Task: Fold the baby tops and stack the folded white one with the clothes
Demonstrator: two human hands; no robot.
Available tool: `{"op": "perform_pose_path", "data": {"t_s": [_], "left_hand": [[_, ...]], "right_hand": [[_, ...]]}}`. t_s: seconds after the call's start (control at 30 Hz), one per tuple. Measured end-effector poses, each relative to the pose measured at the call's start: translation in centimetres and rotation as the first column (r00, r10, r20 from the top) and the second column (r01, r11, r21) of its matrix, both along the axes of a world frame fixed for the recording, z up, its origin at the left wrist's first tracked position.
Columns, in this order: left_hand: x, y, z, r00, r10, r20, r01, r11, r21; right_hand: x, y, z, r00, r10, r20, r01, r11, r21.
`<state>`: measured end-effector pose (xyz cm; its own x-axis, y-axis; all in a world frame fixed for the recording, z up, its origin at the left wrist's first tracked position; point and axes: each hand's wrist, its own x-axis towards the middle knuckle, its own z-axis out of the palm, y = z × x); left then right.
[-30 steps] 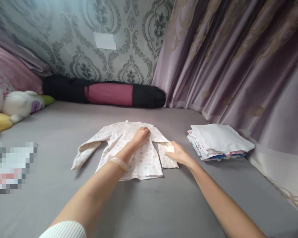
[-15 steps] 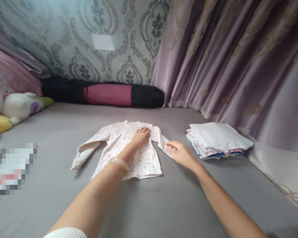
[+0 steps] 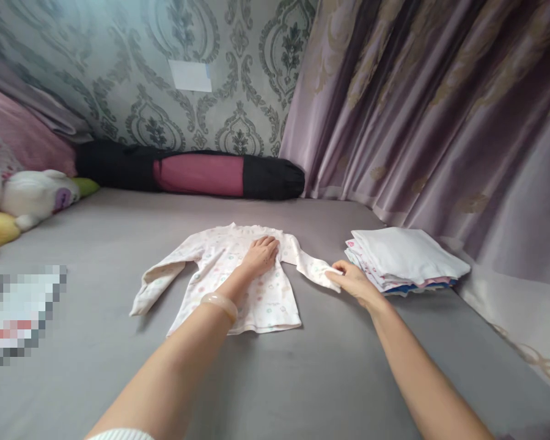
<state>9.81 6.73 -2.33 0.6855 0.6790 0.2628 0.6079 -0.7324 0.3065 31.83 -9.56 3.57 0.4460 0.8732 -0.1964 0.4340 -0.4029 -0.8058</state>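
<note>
A small white long-sleeved shirt [image 3: 224, 256] with a pale pattern lies spread on the grey bed sheet [image 3: 275, 391], its collar pointing away from me. My left hand [image 3: 260, 255] rests flat on the upper right of its chest, fingers stretched out. At the cuff of the right sleeve [image 3: 314, 269], my right hand [image 3: 351, 281] pinches the fabric between thumb and fingers, drawing that sleeve out to the side. The left sleeve [image 3: 160, 284] lies bent downward on the sheet, untouched.
To the right, a stack of folded clothes [image 3: 407, 260] sits close to my right hand, beside the purple curtain [image 3: 371, 110]. A long black and maroon bag [image 3: 199, 174] lies along the wall. Plush toys [image 3: 39, 195] are at the left, above a blurred-out item [image 3: 21, 315].
My right hand has moved to the right and now grips the cuff, and the right sleeve is stretched further outward. The left hand stays in place on the shirt.
</note>
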Motion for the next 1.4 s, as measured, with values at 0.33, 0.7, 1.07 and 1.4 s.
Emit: {"op": "perform_pose_path", "data": {"t_s": [0.33, 0.7, 1.07, 1.4], "left_hand": [[0.0, 0.1, -0.1, 1.000, 0.015, -0.022, -0.015, 1.000, -0.006], [0.2, -0.6, 0.4, 0.990, -0.032, -0.140, 0.035, 0.999, 0.021], [0.2, -8.4, 5.7, 0.972, 0.019, -0.234, -0.016, 1.000, 0.013], [-3.1, -17.2, 5.7, 0.981, -0.079, -0.179, 0.043, 0.979, -0.199]], "right_hand": [[4.4, 3.6, 1.0, 0.969, -0.247, 0.012, 0.214, 0.861, 0.461], [3.6, 4.4, 0.3, 0.316, 0.155, 0.936, -0.159, 0.981, -0.109], [-3.3, 6.7, -0.5, 0.519, 0.351, 0.779, -0.483, 0.873, -0.072], [-5.0, 7.5, -1.4, 0.363, 0.493, 0.790, -0.634, 0.752, -0.178]]}}
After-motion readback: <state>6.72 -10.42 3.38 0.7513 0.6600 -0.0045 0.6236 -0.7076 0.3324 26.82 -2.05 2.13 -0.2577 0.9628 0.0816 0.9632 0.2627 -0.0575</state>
